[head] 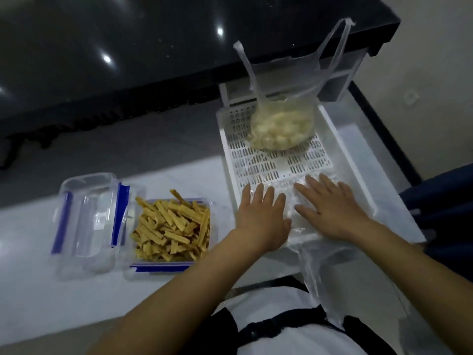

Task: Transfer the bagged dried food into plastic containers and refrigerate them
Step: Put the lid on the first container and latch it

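Observation:
A clear plastic container (131,269) with blue clips sits on the white counter, full of tan dried food strips (174,226). Its clear lid (87,221) lies open-side up just left of it. To the right stands a white perforated basket (279,160). At the basket's far end rests a clear bag of pale dried pieces (281,129), its handles sticking up. An empty clear plastic bag (312,265) lies flattened over the basket's near end and hangs off the counter edge. My left hand (261,216) and my right hand (330,208) press flat on this bag, fingers spread.
A dark glossy table (128,47) fills the far side. The white counter (38,290) runs along the near left. A dark blue object (445,201) sits at the right edge. My white top and dark apron strap show at the bottom.

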`<state>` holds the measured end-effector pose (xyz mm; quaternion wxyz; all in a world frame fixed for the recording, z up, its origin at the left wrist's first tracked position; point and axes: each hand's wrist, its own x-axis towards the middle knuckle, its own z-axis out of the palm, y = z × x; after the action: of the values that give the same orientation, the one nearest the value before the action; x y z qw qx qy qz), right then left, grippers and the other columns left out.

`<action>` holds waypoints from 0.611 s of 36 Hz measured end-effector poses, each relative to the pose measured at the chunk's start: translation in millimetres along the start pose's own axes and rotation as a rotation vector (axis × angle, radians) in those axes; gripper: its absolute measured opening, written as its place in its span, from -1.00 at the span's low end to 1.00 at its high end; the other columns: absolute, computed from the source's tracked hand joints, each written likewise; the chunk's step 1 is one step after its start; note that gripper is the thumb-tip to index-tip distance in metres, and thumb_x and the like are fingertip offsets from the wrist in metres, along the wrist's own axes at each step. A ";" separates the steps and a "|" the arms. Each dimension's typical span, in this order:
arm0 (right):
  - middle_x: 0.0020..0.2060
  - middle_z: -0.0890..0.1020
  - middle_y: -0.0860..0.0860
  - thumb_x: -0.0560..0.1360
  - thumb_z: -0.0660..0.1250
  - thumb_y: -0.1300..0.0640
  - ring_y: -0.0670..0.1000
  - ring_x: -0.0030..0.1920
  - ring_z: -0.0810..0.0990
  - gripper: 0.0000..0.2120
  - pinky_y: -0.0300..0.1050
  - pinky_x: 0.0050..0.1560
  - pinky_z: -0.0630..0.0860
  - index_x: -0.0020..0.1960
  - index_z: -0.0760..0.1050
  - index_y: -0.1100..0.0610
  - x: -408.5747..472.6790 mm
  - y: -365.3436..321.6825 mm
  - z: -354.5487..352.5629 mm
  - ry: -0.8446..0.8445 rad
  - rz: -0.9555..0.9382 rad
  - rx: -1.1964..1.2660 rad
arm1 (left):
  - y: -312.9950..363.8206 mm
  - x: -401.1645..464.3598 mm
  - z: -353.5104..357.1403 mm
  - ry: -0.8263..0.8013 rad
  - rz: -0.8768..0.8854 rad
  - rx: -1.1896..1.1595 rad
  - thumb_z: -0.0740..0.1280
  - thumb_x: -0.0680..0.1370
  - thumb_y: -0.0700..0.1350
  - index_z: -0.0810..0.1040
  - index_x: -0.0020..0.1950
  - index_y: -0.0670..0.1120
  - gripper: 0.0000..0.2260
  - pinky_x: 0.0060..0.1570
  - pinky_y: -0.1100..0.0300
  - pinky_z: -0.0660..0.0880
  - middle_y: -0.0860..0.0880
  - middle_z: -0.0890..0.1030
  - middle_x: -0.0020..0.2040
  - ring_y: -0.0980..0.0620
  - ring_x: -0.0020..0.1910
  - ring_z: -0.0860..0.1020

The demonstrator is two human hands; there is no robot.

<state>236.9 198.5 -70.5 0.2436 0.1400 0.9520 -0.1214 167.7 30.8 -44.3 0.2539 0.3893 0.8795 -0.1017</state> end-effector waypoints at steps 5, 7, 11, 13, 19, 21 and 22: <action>0.60 -0.20 -0.07 0.59 -0.07 -0.33 0.04 0.58 -0.27 -0.37 0.20 0.54 -0.18 0.59 -0.17 -0.22 10.9 3.5 -1.8 -0.007 -0.049 0.058 | 1.2 1.9 2.7 -0.030 -0.074 0.026 -0.09 0.66 0.22 -0.08 0.64 0.00 -0.41 0.51 -0.21 -0.33 -0.09 -0.07 0.65 -0.15 0.61 -0.17; 0.60 -0.19 -0.08 0.58 -0.05 -0.33 0.04 0.59 -0.26 -0.36 0.21 0.54 -0.16 0.59 -0.15 -0.21 12.3 5.2 -3.0 -0.007 -0.062 0.062 | 2.2 2.2 2.9 -0.017 -0.089 0.016 -0.09 0.66 0.24 -0.06 0.64 0.01 -0.41 0.51 -0.18 -0.34 -0.09 -0.05 0.65 -0.15 0.62 -0.16; 0.61 -0.12 -0.08 0.58 -0.05 -0.33 0.04 0.59 -0.21 -0.38 0.20 0.54 -0.11 0.59 -0.08 -0.21 14.0 7.5 -6.6 0.003 -0.074 0.082 | 2.3 2.4 3.8 0.008 -0.112 -0.006 -0.07 0.66 0.25 -0.05 0.64 0.03 -0.41 0.52 -0.13 -0.37 -0.09 -0.06 0.65 -0.14 0.61 -0.19; 0.61 -0.09 -0.08 0.57 -0.06 -0.34 0.03 0.59 -0.20 -0.37 0.20 0.54 -0.11 0.59 -0.04 -0.20 13.8 5.6 -12.9 0.010 -0.080 0.118 | -0.3 -2.5 -1.0 0.053 -0.098 -0.073 -0.04 0.66 0.24 -0.05 0.64 0.05 -0.41 0.53 -0.11 -0.35 -0.08 -0.08 0.65 -0.12 0.61 -0.22; 0.60 0.04 -0.11 0.41 -0.12 -0.44 0.03 0.60 -0.09 -0.24 0.15 0.54 -0.05 0.56 0.08 -0.20 -1.9 -30.0 -51.7 0.065 -0.170 0.228 | -42.5 -59.7 -32.9 0.380 -0.222 -0.537 0.05 0.65 0.24 -0.07 0.61 0.23 -0.44 0.57 -0.03 -0.20 0.06 -0.03 0.65 0.01 0.61 -0.18; 0.59 0.06 -0.12 0.41 -0.08 -0.42 0.02 0.60 -0.07 -0.26 0.12 0.54 -0.06 0.55 0.10 -0.21 -13.1 -51.0 -63.6 0.082 -0.231 0.248 | -67.7 -88.6 -33.6 0.450 -0.320 -0.604 0.07 0.64 0.25 -0.06 0.60 0.24 -0.44 0.57 -0.04 -0.15 0.09 -0.02 0.64 0.04 0.61 -0.17; 0.59 0.06 -0.13 0.42 -0.06 -0.42 0.01 0.59 -0.08 -0.27 0.11 0.53 -0.07 0.55 0.10 -0.22 -19.0 -63.3 -67.8 0.086 -0.261 0.258 | -82.1 -103.1 -29.8 0.469 -0.371 -0.616 0.09 0.63 0.25 -0.05 0.60 0.24 -0.43 0.57 -0.04 -0.13 0.09 -0.02 0.64 0.05 0.61 -0.16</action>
<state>203.1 155.9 7.0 0.1651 0.0504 0.9481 -0.2669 154.8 -78.8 33.8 0.1289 0.1431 0.9579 0.2130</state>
